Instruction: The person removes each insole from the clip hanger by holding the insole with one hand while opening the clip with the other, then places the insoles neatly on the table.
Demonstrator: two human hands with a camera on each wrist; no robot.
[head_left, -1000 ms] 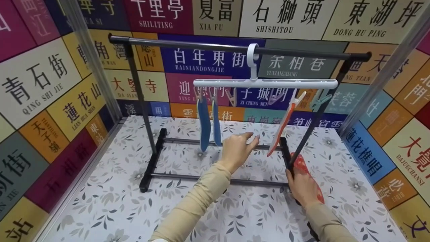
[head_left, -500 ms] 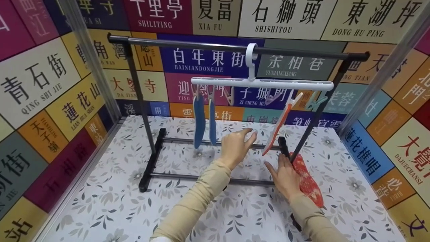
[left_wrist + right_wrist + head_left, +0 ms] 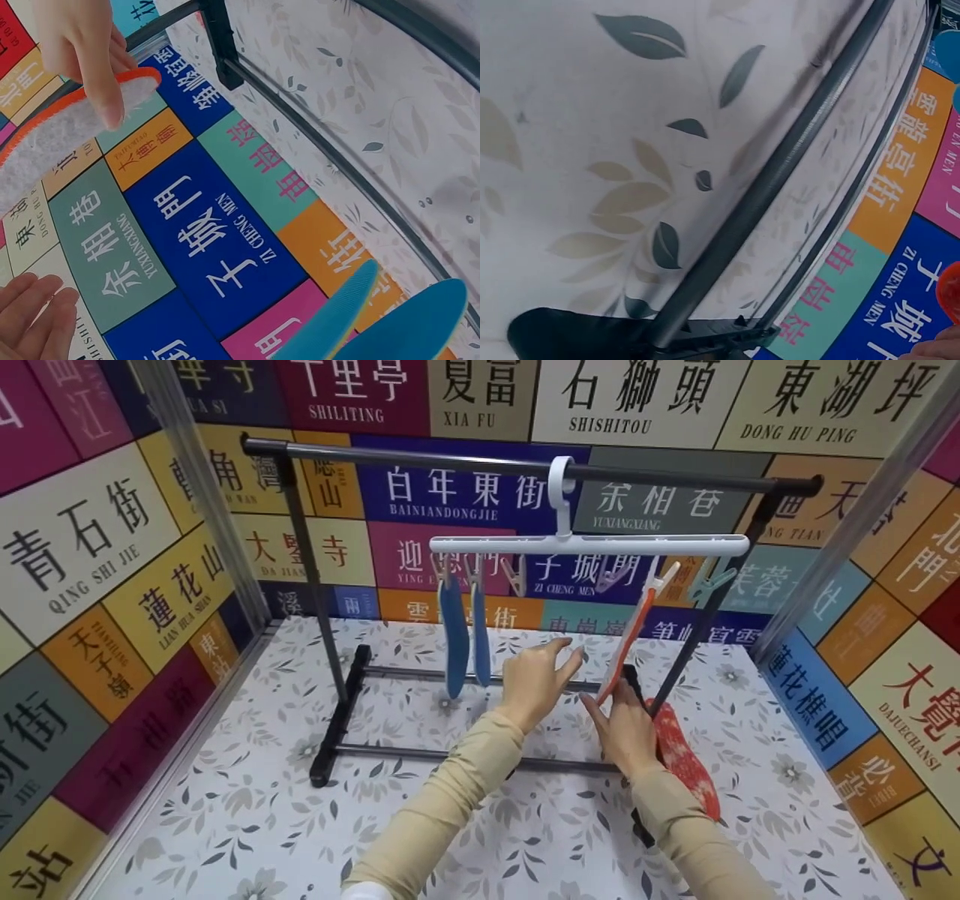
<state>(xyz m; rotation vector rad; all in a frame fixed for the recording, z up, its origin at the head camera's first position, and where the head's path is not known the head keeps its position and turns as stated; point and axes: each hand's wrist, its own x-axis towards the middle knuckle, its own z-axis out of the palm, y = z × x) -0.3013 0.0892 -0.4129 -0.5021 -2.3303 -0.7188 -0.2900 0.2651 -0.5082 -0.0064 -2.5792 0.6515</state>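
Note:
A white clip hanger (image 3: 510, 544) hangs from the top bar. From one of its clips hangs an insole with an orange edge and fluffy white face (image 3: 634, 634). My right hand (image 3: 628, 731) holds this insole near its lower end; the left wrist view shows the thumb (image 3: 111, 109) on the fluffy face and the other fingers behind. To its left, my left hand (image 3: 534, 682) is raised with fingers loosely bent and nothing in them. Two blue insoles (image 3: 455, 641) hang from clips at the hanger's left end, beyond the left hand.
The dark metal rack (image 3: 450, 460) stands on a table with a leaf-patterned cover (image 3: 225, 825). A red insole with pale spots (image 3: 686, 757) lies by the rack's right foot. A green clip (image 3: 712, 583) hangs at the hanger's right end. Colourful sign-printed walls surround the table.
My right hand has moved left and up from beside the red insole and rack foot to the hanging insole's lower end. The hanger and its insoles sway slightly. The left hand barely shifts.

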